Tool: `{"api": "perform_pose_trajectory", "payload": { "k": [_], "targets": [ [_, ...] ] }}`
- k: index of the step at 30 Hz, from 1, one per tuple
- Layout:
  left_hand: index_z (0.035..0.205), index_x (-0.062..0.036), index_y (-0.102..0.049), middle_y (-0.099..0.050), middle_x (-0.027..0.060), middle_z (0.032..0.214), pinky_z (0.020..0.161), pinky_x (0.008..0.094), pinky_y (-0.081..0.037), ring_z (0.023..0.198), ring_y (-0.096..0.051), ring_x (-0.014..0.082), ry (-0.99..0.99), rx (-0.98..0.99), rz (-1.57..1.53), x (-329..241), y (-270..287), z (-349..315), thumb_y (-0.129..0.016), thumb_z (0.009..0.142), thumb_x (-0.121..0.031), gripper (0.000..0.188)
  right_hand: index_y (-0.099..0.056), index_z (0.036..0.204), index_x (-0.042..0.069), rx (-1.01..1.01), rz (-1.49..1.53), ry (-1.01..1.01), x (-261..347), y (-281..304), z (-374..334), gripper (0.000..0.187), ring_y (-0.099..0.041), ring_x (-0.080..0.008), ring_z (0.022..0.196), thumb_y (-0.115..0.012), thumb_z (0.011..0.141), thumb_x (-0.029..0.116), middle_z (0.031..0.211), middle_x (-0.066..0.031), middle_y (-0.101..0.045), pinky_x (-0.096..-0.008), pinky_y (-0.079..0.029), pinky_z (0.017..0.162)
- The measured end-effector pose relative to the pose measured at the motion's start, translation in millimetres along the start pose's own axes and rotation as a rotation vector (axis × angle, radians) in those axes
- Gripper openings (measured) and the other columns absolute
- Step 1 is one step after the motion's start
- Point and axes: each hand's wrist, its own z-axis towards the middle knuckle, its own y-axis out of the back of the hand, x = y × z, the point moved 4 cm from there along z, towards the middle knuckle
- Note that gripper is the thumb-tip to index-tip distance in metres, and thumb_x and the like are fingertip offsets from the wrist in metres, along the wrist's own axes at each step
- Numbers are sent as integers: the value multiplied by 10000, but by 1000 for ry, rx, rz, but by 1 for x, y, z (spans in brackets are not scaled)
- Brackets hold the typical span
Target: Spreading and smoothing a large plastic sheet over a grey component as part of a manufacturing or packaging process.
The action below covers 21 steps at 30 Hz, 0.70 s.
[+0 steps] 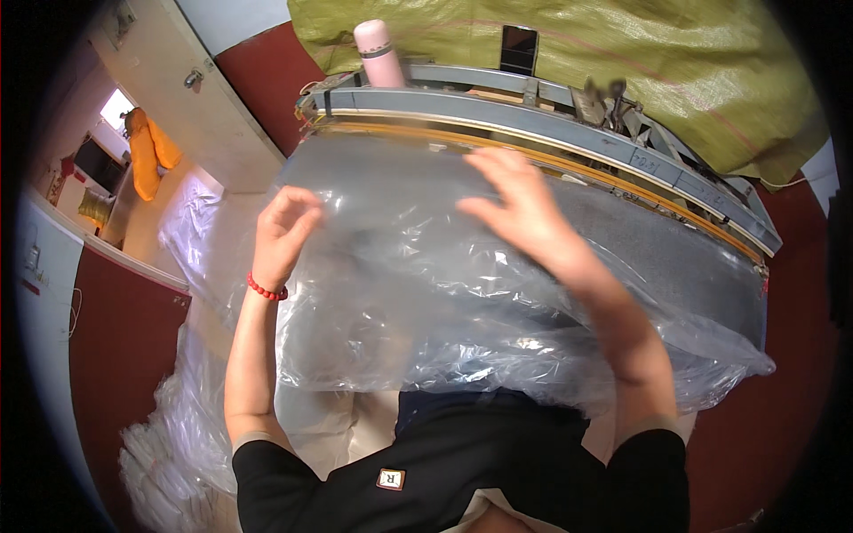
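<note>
A wide sheet of clear plastic film lies crumpled and shiny over the grey work surface in front of me. Toward the left side, my left hand has its fingers curled against the thumb at the film, pinching it; a red bead bracelet circles that wrist. My right hand hovers over the far middle of the surface, slightly blurred, with thumb and fingers apart and nothing visible in it. Film bunches under my right forearm and tapers to a point at the right.
A long metal bar with an orange strip runs along the back. Behind it are a pink bottle, a dark phone-like slab and a green woven sheet. More film heaps at lower left, beside an open door.
</note>
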Motion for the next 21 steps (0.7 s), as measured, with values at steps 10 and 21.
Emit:
{"api": "perform_pose_trajectory", "payload": {
  "k": [10,21],
  "targets": [
    [818,-28,-545,-559,98,688,618,305,-432,650,-538,196,370,617,597,122,44,-67,-521,822,-184,158,-618,751,37,87,363,-633,-105,62,-104,94,-529,-74,663,-620,744,131,694,-7,-593,-219,-428,628],
    [868,-105,-594,-604,133,808,675,396,-456,787,-574,302,342,755,1033,197,61,-87,-520,726,-118,161,-637,916,14,-1167,-364,-1127,-195,509,-555,259,-553,-117,759,-603,789,238,844,-40,-622,-246,-442,710]
  ]
}}
